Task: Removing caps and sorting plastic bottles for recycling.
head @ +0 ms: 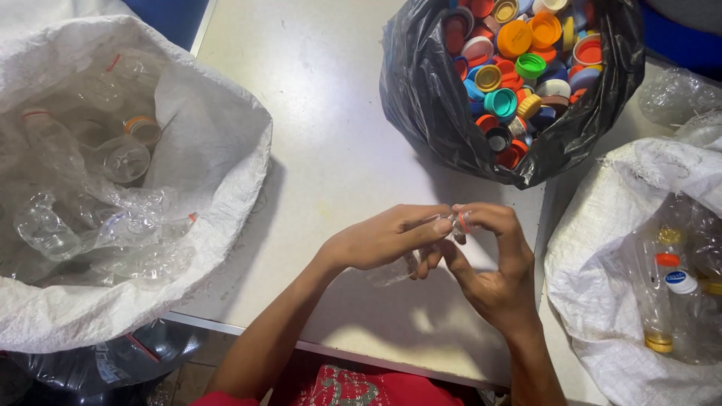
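White woven sack (218, 143) of capless clear bottles at left, black bag (421, 90) of coloured caps behind — over the table (331, 150), left hand (383, 239) pinches a clear bottle (398, 269), right hand (492, 259) fingers curled on its orange cap ring (464, 222).

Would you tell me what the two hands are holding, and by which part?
A clear plastic bottle: the left hand grips its body, while the right hand pinches the neck at the orange ring.
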